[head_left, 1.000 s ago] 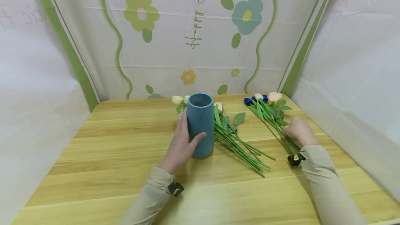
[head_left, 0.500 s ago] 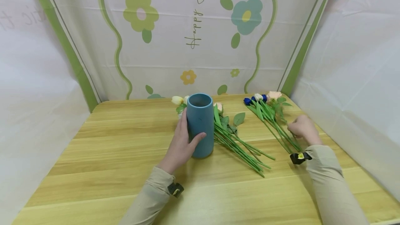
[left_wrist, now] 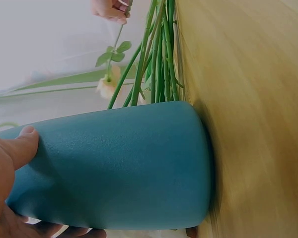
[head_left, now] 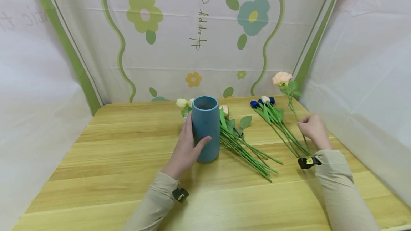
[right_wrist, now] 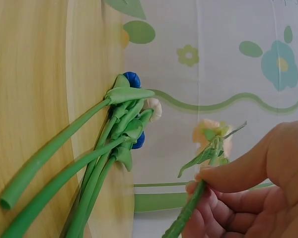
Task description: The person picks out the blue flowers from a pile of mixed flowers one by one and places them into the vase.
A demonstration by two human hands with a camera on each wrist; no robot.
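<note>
A blue vase (head_left: 207,131) stands upright on the wooden table. My left hand (head_left: 186,147) grips its left side, thumb across the front and fingers behind; the left wrist view shows the thumb on the vase (left_wrist: 119,168) too. At the right, my right hand (head_left: 314,130) pinches the stem of a peach rose (head_left: 282,78), whose bloom points up and away. In the right wrist view, thumb and fingers close on the green rose stem (right_wrist: 188,210). Left of that hand lie blue and white tulips (head_left: 265,101) with their green stems on the table.
Behind and right of the vase lies a bunch of flowers, its green stems (head_left: 250,156) fanning toward the front right. A pale yellow tulip (head_left: 182,103) shows left of the vase. Fabric walls (head_left: 363,81) border the table (head_left: 112,159) at back and sides.
My right hand has pulled the peach rose away from the blue and white tulips, and its bloom has risen off the table. My left hand and the vase have stayed put.
</note>
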